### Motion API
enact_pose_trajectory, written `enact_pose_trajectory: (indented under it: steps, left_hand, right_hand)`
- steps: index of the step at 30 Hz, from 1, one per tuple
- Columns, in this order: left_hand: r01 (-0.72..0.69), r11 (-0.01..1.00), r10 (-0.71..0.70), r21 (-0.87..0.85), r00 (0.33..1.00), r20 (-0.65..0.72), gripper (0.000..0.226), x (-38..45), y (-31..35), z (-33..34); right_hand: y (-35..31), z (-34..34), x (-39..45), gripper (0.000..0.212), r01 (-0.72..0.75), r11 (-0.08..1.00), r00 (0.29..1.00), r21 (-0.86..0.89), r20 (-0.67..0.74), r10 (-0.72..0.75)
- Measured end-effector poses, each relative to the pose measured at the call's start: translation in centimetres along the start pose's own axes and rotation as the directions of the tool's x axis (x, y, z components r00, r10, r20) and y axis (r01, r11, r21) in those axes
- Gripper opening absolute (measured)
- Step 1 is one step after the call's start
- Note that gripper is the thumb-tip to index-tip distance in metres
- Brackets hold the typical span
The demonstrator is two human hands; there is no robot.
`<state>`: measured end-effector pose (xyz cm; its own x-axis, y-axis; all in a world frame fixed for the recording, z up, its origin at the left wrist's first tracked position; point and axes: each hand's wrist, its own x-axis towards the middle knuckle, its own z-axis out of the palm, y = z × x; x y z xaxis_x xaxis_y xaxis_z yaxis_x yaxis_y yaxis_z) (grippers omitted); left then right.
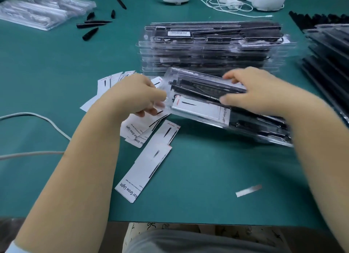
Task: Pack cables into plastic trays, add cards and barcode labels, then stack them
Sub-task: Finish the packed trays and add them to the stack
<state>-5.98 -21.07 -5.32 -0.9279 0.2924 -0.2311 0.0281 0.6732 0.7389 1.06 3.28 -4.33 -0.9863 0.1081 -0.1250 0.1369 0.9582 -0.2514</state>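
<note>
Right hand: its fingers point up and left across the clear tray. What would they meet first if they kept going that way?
Probably the tall stack of packed clear plastic trays just beyond the right hand; depth is unclear, so the fingers might pass over the held tray first.

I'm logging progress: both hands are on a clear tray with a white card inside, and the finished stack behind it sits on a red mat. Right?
Not quite. The mat is green, not red, as the head view shows. The rest holds: left hand and right hand are on the clear tray with its white card, and the finished stack sits behind.
</note>
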Motion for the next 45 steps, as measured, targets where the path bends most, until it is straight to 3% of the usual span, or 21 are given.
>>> enact_pose_trajectory:
  steps: [3,6,9,13,16,19,22,24,27,29,31,36,40,45]
  left_hand:
    - [-0.007,0.998,0.006,-0.061,1.000,-0.016,0.020,0.2,-0.2,-0.6]
    - [0.024,0.999,-0.027,0.044,0.997,0.069,0.025,0.2,-0.7,-1.4]
    - [-0.001,0.973,-0.050,0.232,0.976,0.213,0.019,-0.1,-1.2,-2.6]
    - [0.024,0.917,-0.170,0.399,0.926,0.337,0.032,-1.0,-1.7,-3.9]
    - [0.100,0.900,-0.187,0.425,0.968,0.168,0.051,-0.9,-1.5,-3.7]
    - [0.156,0.853,-0.176,0.497,0.984,-0.008,0.059,-0.3,-1.5,-2.9]
    - [0.189,0.793,-0.173,0.579,0.981,-0.083,0.063,-0.1,-1.6,-3.2]
    - [0.156,0.817,-0.044,0.555,0.977,-0.210,0.057,0.0,-1.4,-3.6]
    - [-0.055,0.909,0.247,0.412,0.869,-0.429,0.033,-0.4,-0.2,-2.1]
    - [-0.262,0.886,0.400,0.383,0.848,-0.347,0.040,-0.5,0.8,0.0]
    - [-0.415,0.810,0.508,0.414,0.850,-0.141,0.052,-0.6,1.4,2.2]
    - [-0.480,0.599,0.457,0.641,0.862,0.219,0.070,0.5,0.7,5.8]
    - [-0.485,0.608,0.431,0.628,0.867,0.252,0.079,0.8,0.2,6.4]
    - [-0.495,0.599,0.474,0.630,0.853,0.219,0.074,1.0,0.2,6.5]
  right_hand:
    - [3.6,0.0,-2.2,0.091,-0.063,0.998,0.998,0.003,0.009,0.063]
    - [8.6,0.0,-3.4,0.097,-0.268,0.962,0.959,0.044,-0.088,0.271]
    - [12.2,0.9,-4.2,0.077,-0.448,0.891,0.879,0.079,-0.147,0.455]
    - [12.1,2.6,-3.4,0.036,-0.262,0.943,0.926,0.208,-0.222,0.306]
    - [11.0,2.7,-2.4,0.024,-0.152,0.972,0.939,0.178,-0.280,0.198]
    - [10.2,1.6,-1.8,0.017,-0.158,0.977,0.953,0.143,-0.238,0.189]
    - [9.0,-0.3,-0.6,0.014,-0.171,0.983,0.962,-0.069,-0.225,0.152]
    - [7.8,-1.2,0.6,0.014,-0.087,0.994,0.975,-0.072,-0.210,0.070]
    - [5.3,-0.5,3.5,0.024,0.099,0.995,0.986,0.000,-0.132,-0.098]
    - [4.0,0.8,5.7,0.032,0.199,0.979,0.976,-0.045,-0.080,-0.202]
    - [3.4,1.6,7.3,0.039,0.250,0.967,0.967,-0.045,-0.034,-0.251]
    - [3.6,1.7,8.9,0.038,0.339,0.932,0.941,-0.127,0.048,-0.336]
    - [3.0,1.2,9.3,0.032,0.390,0.892,0.920,-0.230,0.068,-0.385]
    - [2.1,0.6,9.8,0.027,0.389,0.882,0.921,-0.265,0.095,-0.378]
